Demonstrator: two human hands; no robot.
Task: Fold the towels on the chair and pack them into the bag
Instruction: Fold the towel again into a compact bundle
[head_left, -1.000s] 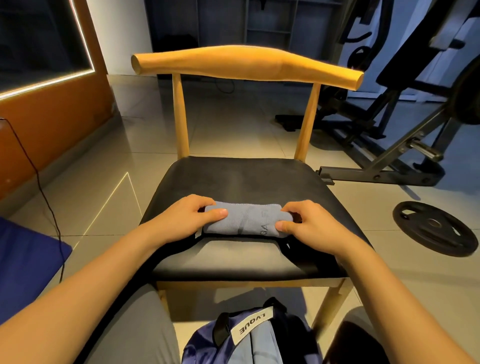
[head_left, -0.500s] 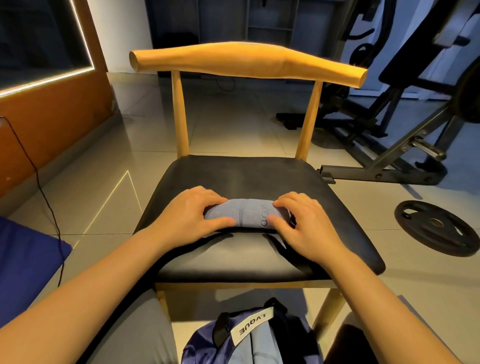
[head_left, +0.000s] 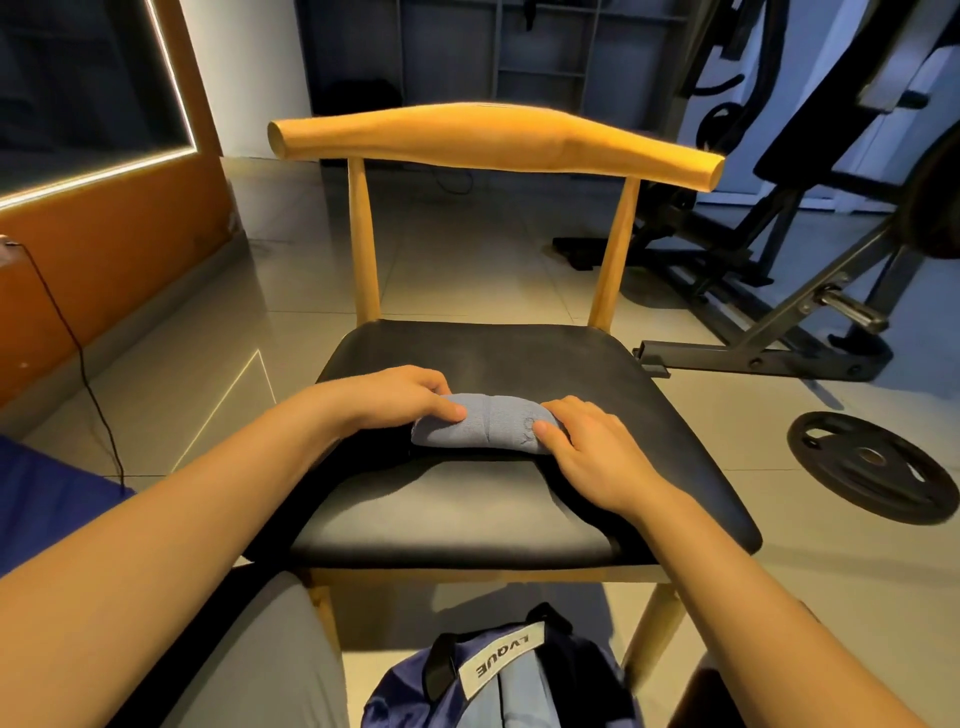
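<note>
A small grey-blue towel (head_left: 485, 428), folded or rolled into a thick short bundle, lies on the black seat of the wooden chair (head_left: 519, 514). My left hand (head_left: 397, 397) grips its left end, fingers curled over the top and thumb on the front. My right hand (head_left: 587, 447) grips the right end the same way. A blue bag (head_left: 488, 680) with a white label stands on the floor under the seat's front edge, between my knees; something light blue shows inside its mouth.
A black weight plate (head_left: 872, 465) lies on the tiled floor to the right. A weight bench frame (head_left: 779, 332) stands behind it. An orange wall with a black cable (head_left: 78, 353) runs along the left, and a blue mat (head_left: 47, 509) lies at the left edge.
Both hands have drawn closer together and curled tighter over the towel, which has become a shorter, thicker bundle. The printed lettering has turned mostly out of sight.
</note>
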